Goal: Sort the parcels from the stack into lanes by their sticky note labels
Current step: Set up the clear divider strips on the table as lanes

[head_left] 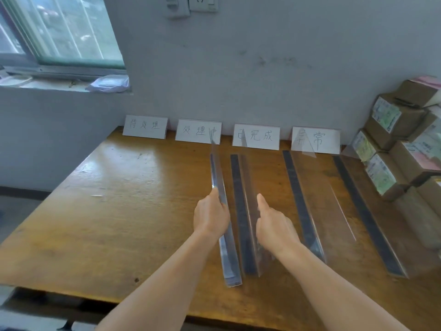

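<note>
Head view: wooden surface (107, 211) against a grey wall, four white cards propped along the back edge. From left: first card (145, 126), second card (198, 131), third card (255, 136), fourth card (315, 140), each with handwritten characters.

Clear plastic dividers with dark strips run front to back on the surface. Left hand (210, 216) grips the leftmost divider (223, 211) roughly mid-length, thumb on the near side, fingers wrapped round the far side and mostly hidden. That divider looks tilted, its far end raised in front of the second card; can't tell whether its near end touches the surface.

Right hand (274, 226) is on the next divider (243, 211), thumb pointing forward along its upright clear wall, palm against it. Its fingers are curled behind the plastic; whether they pinch the wall or just press on it, can't tell.

Two more dividers lie further right, untouched: one (303, 206) below the gap between third and fourth cards, one (367, 216) right of the fourth card.

Parcels (401, 149): brown cardboard boxes stacked at the far right end of the surface against the wall, well apart from both hands. Printed shipping labels on their sides, some pink and yellowish notes stuck on; the writing is too small to read. No parcels sit in the lanes between dividers.

Window (59, 32) upper left, wall socket (191, 4) at top.
</note>
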### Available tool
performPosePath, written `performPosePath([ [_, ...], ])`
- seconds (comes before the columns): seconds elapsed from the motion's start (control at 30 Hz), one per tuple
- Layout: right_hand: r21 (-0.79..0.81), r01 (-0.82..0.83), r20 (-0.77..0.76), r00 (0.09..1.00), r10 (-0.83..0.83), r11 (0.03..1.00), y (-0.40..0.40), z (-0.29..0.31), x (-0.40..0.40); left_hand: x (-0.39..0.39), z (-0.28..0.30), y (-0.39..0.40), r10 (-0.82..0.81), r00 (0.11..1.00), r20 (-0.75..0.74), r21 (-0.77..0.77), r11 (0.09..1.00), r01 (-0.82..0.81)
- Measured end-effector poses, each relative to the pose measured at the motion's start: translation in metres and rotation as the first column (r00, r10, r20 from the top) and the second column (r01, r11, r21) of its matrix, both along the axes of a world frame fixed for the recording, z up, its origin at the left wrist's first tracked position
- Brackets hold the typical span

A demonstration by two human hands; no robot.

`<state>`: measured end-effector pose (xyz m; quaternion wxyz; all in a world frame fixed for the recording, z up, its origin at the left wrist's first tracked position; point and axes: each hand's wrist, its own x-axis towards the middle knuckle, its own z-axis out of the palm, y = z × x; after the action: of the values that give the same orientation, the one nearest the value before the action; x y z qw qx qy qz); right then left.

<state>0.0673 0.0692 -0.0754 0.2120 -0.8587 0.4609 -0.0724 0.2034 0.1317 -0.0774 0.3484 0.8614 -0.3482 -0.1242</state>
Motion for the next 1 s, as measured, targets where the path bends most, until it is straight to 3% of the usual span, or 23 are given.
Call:
performPosePath([
  [0.33, -0.026, 0.008, -0.021, 1.0, -0.009, 1.0, 0.042, -0.005, 0.051, 0.067, 0.001, 0.051, 0.031, 0.994, 0.102, 0.175, 0.983, -0.048],
  [0.57, -0.022, 0.053, -0.005, 0.999, -0.053, 0.998, 0.043, -0.009, 0.062, 0.076, -0.005, 0.056, 0.013, 1.0, -0.007, 0.074, 0.997, -0.012],
  [1.0, -0.045, 0.129, 0.027, 0.991, -0.128, 0.991, 0.015, -0.009, 0.083, 0.082, -0.017, 0.052, -0.015, 0.993, -0.117, 0.048, 0.999, 0.021],
])
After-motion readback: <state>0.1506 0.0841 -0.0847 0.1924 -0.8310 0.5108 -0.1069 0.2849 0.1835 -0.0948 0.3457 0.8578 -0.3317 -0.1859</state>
